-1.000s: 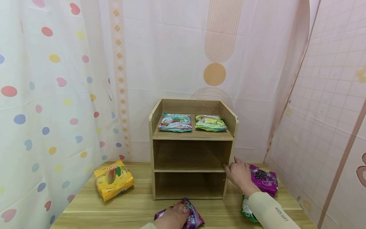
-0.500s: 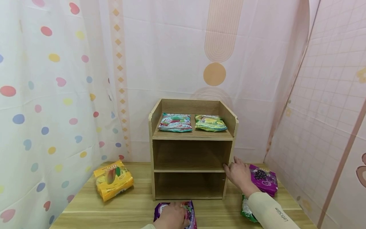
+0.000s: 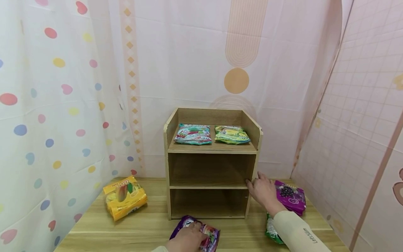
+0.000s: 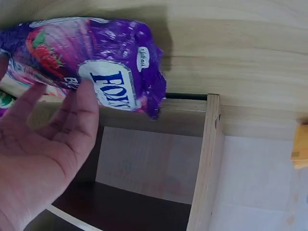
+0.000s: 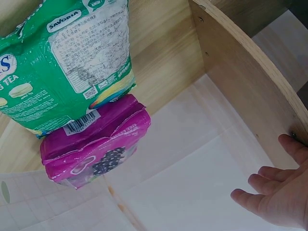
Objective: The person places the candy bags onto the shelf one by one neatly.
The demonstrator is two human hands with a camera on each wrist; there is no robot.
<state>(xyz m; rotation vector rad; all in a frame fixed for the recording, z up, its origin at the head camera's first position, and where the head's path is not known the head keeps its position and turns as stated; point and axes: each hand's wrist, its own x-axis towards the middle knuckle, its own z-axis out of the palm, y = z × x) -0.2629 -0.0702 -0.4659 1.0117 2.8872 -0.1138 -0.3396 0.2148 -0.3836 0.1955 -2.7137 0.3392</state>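
My left hand (image 3: 188,238) is at the table's front, holding a purple FOX'S candy bag (image 4: 122,67) with berry pictures. In the left wrist view its fingers meet the bag's edge and the thumb is mostly cut off. A three-level wooden shelf (image 3: 212,152) stands just behind. My right hand (image 3: 262,190) rests against the shelf's right side, thumb at the front edge, other fingers loosely extended. On the shelf's top lie a teal candy bag (image 3: 193,134) and a yellow-green candy bag (image 3: 232,135).
A yellow mango-print packet (image 3: 125,198) lies on the table (image 3: 148,229) at left. Right of the shelf are a magenta packet with dark berries (image 3: 291,197) and a green candy bag (image 5: 67,62), partly hidden by my right sleeve in the head view. Patterned curtains (image 3: 189,70) enclose the table.
The purple bag has turned under my left hand, first one way and then back, and sits slightly farther left than a second ago. My right hand stays at the shelf's side.
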